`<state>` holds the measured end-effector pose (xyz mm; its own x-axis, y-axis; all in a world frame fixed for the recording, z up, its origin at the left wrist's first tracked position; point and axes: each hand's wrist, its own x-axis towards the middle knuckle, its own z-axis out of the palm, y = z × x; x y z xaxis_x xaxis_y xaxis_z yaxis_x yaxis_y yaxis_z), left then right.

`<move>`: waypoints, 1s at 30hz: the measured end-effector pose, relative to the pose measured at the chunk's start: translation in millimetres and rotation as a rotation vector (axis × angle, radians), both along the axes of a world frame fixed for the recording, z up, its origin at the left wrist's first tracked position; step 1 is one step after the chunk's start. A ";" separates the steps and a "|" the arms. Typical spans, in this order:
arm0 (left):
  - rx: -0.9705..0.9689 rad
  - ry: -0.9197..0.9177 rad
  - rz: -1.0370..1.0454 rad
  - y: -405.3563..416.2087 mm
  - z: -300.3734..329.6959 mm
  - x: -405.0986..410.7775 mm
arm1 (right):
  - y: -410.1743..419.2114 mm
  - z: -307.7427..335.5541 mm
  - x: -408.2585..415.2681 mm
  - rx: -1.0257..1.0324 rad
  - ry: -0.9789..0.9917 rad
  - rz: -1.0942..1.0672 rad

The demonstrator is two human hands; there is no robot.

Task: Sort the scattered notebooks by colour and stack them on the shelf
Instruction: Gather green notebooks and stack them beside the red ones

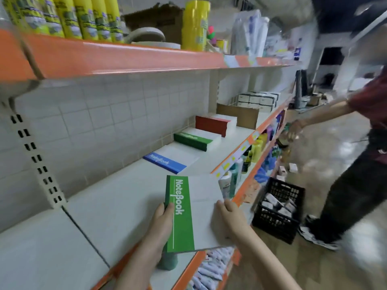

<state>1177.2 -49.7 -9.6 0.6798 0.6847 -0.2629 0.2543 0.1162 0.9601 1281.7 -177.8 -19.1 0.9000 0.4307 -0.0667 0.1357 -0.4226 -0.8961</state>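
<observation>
A green-spined notebook (194, 212) with a white cover is held above the front of the white shelf (117, 197). My left hand (162, 222) grips its green spine edge, thumb on top. My right hand (229, 216) grips its right edge. Farther along the shelf lie three piles: a blue notebook stack (167, 161), a green notebook stack (193, 140) and a red notebook stack (213, 124), in a row running away to the right.
Yellow bottles (83, 17) stand on the orange-edged upper shelf (125, 59). A cardboard box (240, 116) sits behind the red stack. Another person (345, 164) stands at right, reaching toward the lower shelves. A black crate (278, 208) rests on the floor.
</observation>
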 end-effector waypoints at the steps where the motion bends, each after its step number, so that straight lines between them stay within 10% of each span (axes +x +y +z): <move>1: -0.012 -0.002 -0.022 -7.8 -3.4 11.0 | -9.6 -2.7 8.9 -0.015 0.006 -0.020; 30: -0.011 -0.025 -0.337 -69.7 -5.4 338.4 | -99.6 14.2 283.7 -0.004 -0.019 -0.231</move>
<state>1515.7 -119.4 -15.0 0.8737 0.4178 -0.2492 0.2563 0.0402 0.9658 1565.5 -277.3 -4.9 0.9758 0.2128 -0.0503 0.0516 -0.4475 -0.8928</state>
